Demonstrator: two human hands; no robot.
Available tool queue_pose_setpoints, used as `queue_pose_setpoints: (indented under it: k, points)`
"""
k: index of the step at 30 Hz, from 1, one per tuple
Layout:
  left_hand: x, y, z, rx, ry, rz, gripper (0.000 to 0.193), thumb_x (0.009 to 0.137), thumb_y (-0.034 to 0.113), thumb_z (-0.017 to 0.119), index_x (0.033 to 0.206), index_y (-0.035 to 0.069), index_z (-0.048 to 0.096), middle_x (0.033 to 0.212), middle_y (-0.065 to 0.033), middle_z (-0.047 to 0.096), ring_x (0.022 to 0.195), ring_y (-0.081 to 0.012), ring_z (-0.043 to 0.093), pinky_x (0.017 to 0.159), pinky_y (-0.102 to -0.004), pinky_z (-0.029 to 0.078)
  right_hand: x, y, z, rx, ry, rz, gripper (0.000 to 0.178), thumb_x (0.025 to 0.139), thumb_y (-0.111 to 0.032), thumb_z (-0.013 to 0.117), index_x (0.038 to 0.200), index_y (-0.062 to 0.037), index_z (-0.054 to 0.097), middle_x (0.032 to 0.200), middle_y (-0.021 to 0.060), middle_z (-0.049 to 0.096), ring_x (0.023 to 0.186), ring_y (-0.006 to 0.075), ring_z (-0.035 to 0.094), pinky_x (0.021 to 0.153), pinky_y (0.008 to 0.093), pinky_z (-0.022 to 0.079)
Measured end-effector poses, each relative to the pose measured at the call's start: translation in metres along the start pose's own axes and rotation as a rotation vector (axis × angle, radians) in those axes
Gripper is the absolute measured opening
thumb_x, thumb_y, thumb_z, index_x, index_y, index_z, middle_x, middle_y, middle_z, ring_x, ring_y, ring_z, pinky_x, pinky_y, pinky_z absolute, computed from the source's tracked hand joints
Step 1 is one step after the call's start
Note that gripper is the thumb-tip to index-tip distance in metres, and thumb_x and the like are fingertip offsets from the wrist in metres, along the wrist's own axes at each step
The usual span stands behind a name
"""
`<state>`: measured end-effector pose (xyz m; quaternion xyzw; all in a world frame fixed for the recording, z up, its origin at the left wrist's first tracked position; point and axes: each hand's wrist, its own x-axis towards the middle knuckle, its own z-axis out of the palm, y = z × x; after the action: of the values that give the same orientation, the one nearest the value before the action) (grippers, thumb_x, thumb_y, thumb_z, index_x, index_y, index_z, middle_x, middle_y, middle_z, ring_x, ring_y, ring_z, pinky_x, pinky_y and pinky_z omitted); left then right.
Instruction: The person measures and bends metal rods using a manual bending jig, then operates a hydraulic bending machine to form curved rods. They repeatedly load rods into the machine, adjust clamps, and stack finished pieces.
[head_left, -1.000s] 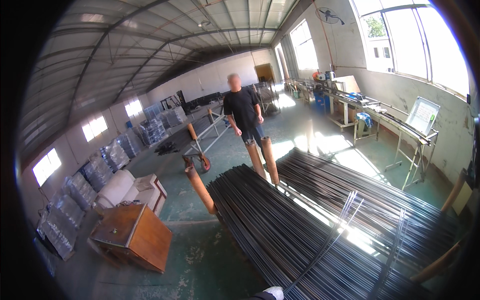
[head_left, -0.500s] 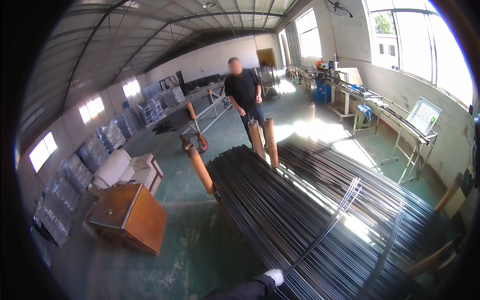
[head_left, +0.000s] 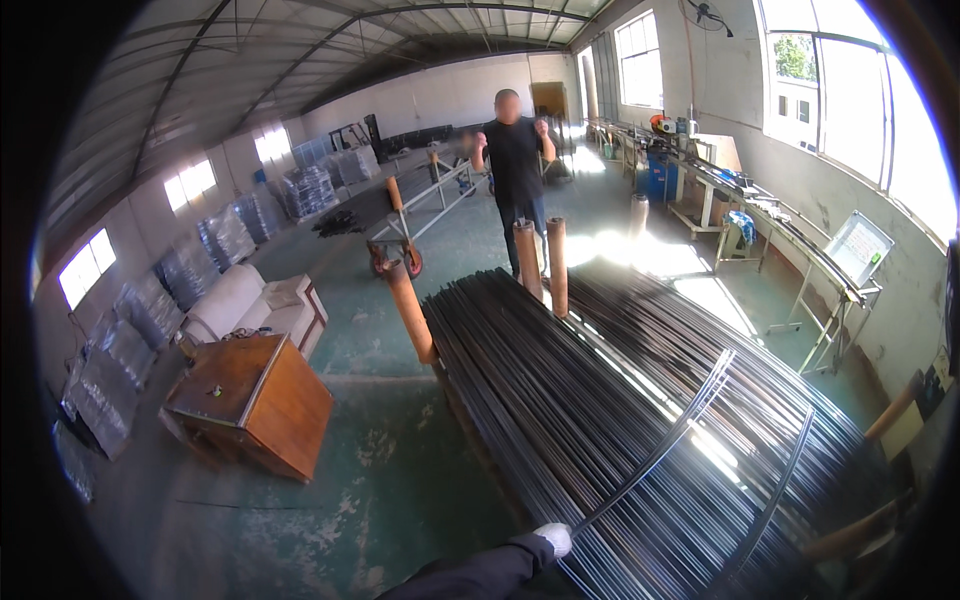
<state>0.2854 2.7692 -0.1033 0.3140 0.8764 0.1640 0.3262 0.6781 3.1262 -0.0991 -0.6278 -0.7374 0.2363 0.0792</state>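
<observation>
My left hand [head_left: 553, 540], in a white glove and dark sleeve, comes in at the lower edge. It is closed around the near end of a few thin dark metal rods [head_left: 655, 455]. These rods slant up and to the right above a wide layer of long dark metal rods [head_left: 540, 390], their far tips fanned slightly apart. Further right, another small bunch of rods [head_left: 778, 485] lies across the same layer at a similar slant. Its near end runs into the dark lower rim. My right hand is not in view.
Upright brown posts [head_left: 408, 310] bound the rods. Beyond them stands a person [head_left: 517, 165] in black, both hands raised. A wooden cabinet [head_left: 285, 410] and pale sofa [head_left: 255, 310] are at left. A workbench [head_left: 700, 175] and whiteboard [head_left: 858, 250] line the right wall.
The person opposite has raised both hands from waist to about shoulder height. My view has shifted slightly. My left hand keeps its hold on the rods, which appear a little more bowed.
</observation>
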Motion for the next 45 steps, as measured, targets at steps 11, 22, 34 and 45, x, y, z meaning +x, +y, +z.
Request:
queue_pose_setpoints:
  k: [11, 22, 34, 45]
  points:
    - [-0.061, 0.035, -0.053, -0.253, 0.174, -0.065, 0.032, 0.107, 0.031, 0.065, 0.121, 0.007, 0.081, 0.116, -0.0248, 0.082, 0.113, -0.0471, 0.078, 0.1, -0.0555, 0.061, -0.022, -0.005, 0.0, 0.181, 0.197, 0.007, 0.046, 0.111, -0.03, 0.081, 0.145, 0.0005, 0.078, 0.138, 0.0215, 0.083, 0.128, 0.037, 0.078, 0.113, 0.0446, 0.057]
    - [-0.085, -0.09, -0.072, -0.338, 0.237, 0.022, 0.035, 0.102, 0.032, 0.079, 0.125, 0.006, 0.08, 0.113, -0.0169, 0.086, 0.104, -0.0385, 0.082, 0.091, -0.0488, 0.064, -0.103, -0.104, -0.016, 0.322, 0.324, -0.187, 0.037, 0.11, -0.041, 0.078, 0.129, -0.0085, 0.083, 0.114, 0.0202, 0.085, 0.107, 0.044, 0.079, 0.095, 0.0533, 0.059]
    - [-0.155, -0.227, -0.243, -1.231, 0.383, 0.045, 0.003, 0.108, 0.007, 0.074, 0.106, 0.009, 0.073, 0.083, -0.004, 0.074, 0.066, -0.0159, 0.069, 0.062, -0.034, 0.057, -0.154, -0.288, 0.096, 0.343, 0.097, -0.33, 0.037, 0.111, -0.034, 0.079, 0.122, 0.0011, 0.083, 0.098, 0.0138, 0.084, 0.082, 0.0254, 0.076, 0.079, 0.0434, 0.061]
    - [-0.203, -0.347, -0.294, -0.897, 0.79, -0.092, 0.006, 0.109, 0.009, 0.074, 0.104, 0.012, 0.074, 0.079, 0.0016, 0.07, 0.064, -0.0105, 0.063, 0.058, -0.0303, 0.05, -0.259, -0.458, 0.172, 0.698, -0.149, -0.232, 0.033, 0.115, -0.036, 0.077, 0.12, -0.003, 0.08, 0.095, 0.005, 0.075, 0.078, 0.0129, 0.067, 0.067, 0.0345, 0.054]
